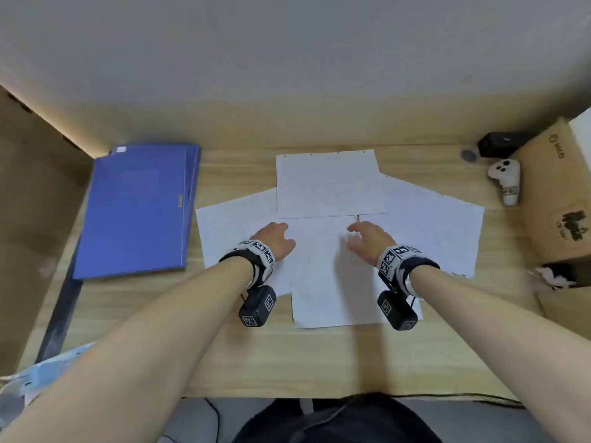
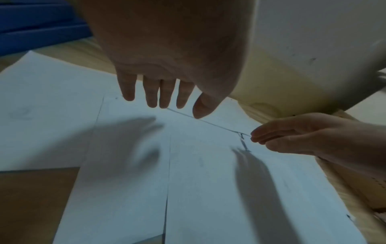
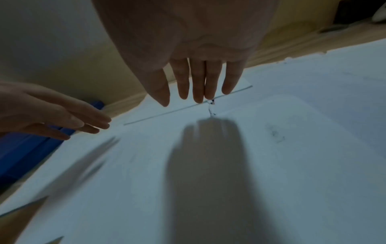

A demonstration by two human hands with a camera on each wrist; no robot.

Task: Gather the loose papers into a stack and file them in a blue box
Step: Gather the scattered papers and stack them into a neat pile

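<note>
Lying flat on the wooden desk (image 1: 287, 356) are white papers (image 1: 332, 276), thin and smooth, spread out like a fan. The front sheet has its long side running from the person toward the wall. The far sheet (image 1: 326, 183) lies the wide way, and its back edge has little punched holes. One sheet (image 1: 230, 231) sticks out to the left and another (image 1: 447, 225) tilts out to the right. They overlap in the middle.

The left hand (image 1: 275, 238) is over the papers with its fingers (image 2: 165, 94) straight and a little apart, holding nothing. The right hand (image 1: 371, 238) is beside it, fingers (image 3: 198, 79) straight and close together, tips near the front sheet's far edge. It holds nothing too.

The blue box (image 1: 137, 209) is flat and closed, left of the papers, long side pointing to the wall. A cardboard box (image 1: 556, 193) stands at the right, with a white gadget (image 1: 505, 180) beside it.
</note>
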